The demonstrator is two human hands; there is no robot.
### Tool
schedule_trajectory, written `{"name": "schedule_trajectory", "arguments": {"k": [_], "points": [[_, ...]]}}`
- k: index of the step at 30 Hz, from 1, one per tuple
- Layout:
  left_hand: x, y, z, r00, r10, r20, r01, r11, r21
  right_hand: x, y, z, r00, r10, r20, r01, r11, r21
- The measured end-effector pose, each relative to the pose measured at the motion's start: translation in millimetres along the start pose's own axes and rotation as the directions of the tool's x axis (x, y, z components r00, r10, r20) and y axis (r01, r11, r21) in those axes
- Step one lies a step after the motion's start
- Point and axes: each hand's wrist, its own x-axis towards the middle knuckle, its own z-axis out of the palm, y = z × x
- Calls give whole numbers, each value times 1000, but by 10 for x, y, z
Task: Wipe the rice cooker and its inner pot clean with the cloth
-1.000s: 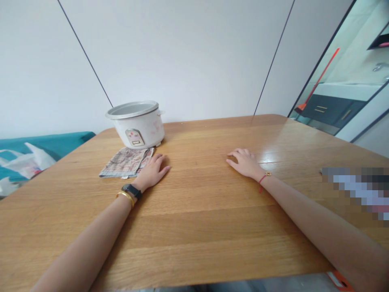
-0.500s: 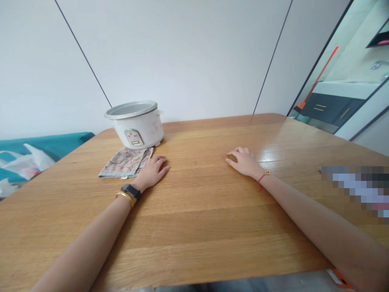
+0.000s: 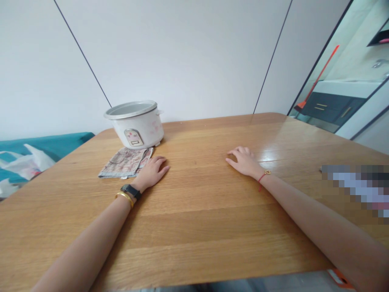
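Observation:
My left hand [image 3: 152,171] lies on the wooden table [image 3: 194,227], fingers loosely apart and holding nothing. It rests against the right side of a folded checked cloth [image 3: 123,163], partly covering its edge. Just behind the cloth stands a white rice cooker [image 3: 136,125] without a lid, its grey rim uppermost and a small switch panel on its front. On the right half of the table my right hand [image 3: 244,161] rests with fingers slightly curled and thumb apart, nothing in it.
A pale panelled wall [image 3: 194,61] runs behind the table. To the left, white plastic bags [image 3: 33,162] lie on a teal seat [image 3: 69,142]. A blurred-out item [image 3: 355,186] is at the table's right. Beyond the doorway, an orange broom [image 3: 319,79] leans by a dark cabinet [image 3: 331,107].

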Motion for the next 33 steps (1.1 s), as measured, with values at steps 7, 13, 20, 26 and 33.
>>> {"name": "schedule_trajectory", "arguments": {"k": [7, 13, 20, 26, 33], "points": [[-8, 10, 2, 999, -47, -27, 47, 999, 9, -28, -31, -19, 995, -8, -104, 7, 1000, -6], [5, 36, -44, 1000, 8, 12, -8, 1000, -4, -8, -13, -9, 1000, -5, -14, 5, 1000, 13], [-6, 39, -25, 999, -45, -13, 45, 999, 19, 9, 5, 1, 1000, 4, 22, -4, 1000, -4], [7, 28, -34, 1000, 17, 11, -17, 1000, -2, 1, 0, 0, 1000, 13, 14, -13, 1000, 7], [6, 31, -44, 1000, 15, 9, -15, 1000, -2, -3, -10, -2, 1000, 13, 19, -14, 1000, 7]]}}
